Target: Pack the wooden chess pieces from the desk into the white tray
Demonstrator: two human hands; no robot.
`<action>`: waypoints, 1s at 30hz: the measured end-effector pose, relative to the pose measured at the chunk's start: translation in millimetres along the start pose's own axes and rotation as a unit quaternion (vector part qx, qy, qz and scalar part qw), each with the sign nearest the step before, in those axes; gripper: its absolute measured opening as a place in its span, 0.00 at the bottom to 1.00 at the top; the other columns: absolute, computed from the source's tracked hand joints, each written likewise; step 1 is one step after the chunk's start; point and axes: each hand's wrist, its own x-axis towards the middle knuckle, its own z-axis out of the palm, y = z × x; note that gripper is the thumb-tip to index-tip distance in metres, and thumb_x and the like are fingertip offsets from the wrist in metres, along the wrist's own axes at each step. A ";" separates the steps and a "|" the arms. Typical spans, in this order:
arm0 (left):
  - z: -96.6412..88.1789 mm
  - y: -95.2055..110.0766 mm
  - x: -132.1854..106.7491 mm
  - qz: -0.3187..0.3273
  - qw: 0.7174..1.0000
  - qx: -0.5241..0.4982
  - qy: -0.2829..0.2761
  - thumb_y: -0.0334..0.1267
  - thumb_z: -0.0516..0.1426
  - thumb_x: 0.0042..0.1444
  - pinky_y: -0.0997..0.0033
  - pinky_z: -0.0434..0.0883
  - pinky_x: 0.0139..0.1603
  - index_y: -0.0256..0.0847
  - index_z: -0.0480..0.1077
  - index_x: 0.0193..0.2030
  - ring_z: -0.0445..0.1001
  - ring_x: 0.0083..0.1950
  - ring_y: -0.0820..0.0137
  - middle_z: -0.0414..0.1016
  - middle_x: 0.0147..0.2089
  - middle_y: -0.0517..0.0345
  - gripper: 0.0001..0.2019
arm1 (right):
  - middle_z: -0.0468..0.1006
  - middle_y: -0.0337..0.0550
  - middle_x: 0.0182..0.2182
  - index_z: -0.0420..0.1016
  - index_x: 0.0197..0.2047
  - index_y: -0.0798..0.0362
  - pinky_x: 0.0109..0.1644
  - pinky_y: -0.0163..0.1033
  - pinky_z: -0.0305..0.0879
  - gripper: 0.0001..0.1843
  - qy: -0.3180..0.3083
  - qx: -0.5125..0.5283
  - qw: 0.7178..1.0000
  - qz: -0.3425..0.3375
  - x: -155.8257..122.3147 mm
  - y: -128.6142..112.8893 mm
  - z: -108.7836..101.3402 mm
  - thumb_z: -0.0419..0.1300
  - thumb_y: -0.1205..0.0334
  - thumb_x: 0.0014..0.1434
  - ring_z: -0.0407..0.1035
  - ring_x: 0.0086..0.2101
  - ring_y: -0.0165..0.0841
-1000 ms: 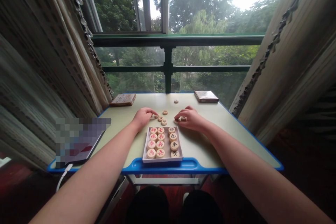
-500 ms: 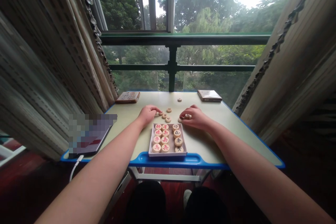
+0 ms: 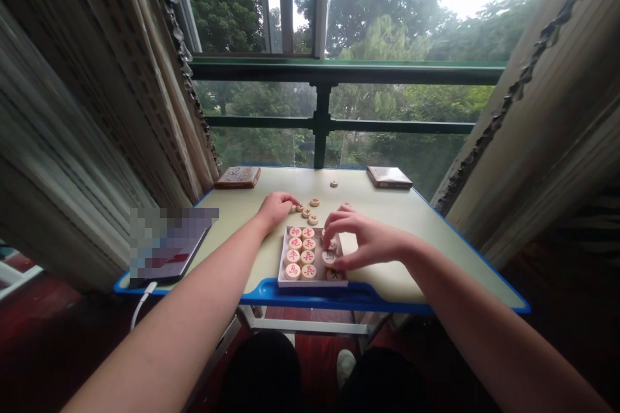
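A shallow open box point(image 3: 316, 284) holds round wooden Chinese chess pieces, red-lettered ones in two columns on its left and dark-lettered ones on its right. Over the box's right side is my right hand point(image 3: 363, 235), its thumb and fingertips closed around a dark-lettered chess piece point(image 3: 329, 257); the hand hides part of that column. Beyond the box's left corner, my left hand point(image 3: 277, 210) rests on the table, fingers bent, fingertips closed at a loose chess piece point(image 3: 299, 208). Several more loose pieces lie beside it, among them one point(image 3: 314, 220) near the box.
The pale table point(image 3: 411, 271) has a blue rim. Two flat boxes stand at its far corners, left point(image 3: 238, 177) and right point(image 3: 390, 177). A single chess piece point(image 3: 334, 184) lies near the far edge. A partly blurred laptop-like device point(image 3: 181, 251) with a white cable sits at left.
My right hand has come back from the table beyond the box to over its right column, carrying a chess piece. My left hand has stayed at its piece.
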 end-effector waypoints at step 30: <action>0.0 0.4 0.3 -0.012 0.999 0.033 0.003 0.31 0.49 0.41 0.70 0.67 0.39 0.37 0.76 0.28 0.71 0.35 0.68 0.77 0.30 0.54 0.14 | 0.70 0.41 0.33 0.78 0.34 0.50 0.47 0.40 0.54 0.11 -0.049 -0.034 0.998 -0.025 -5.2 0.6 5.7 0.65 0.55 0.46 0.61 0.36 0.33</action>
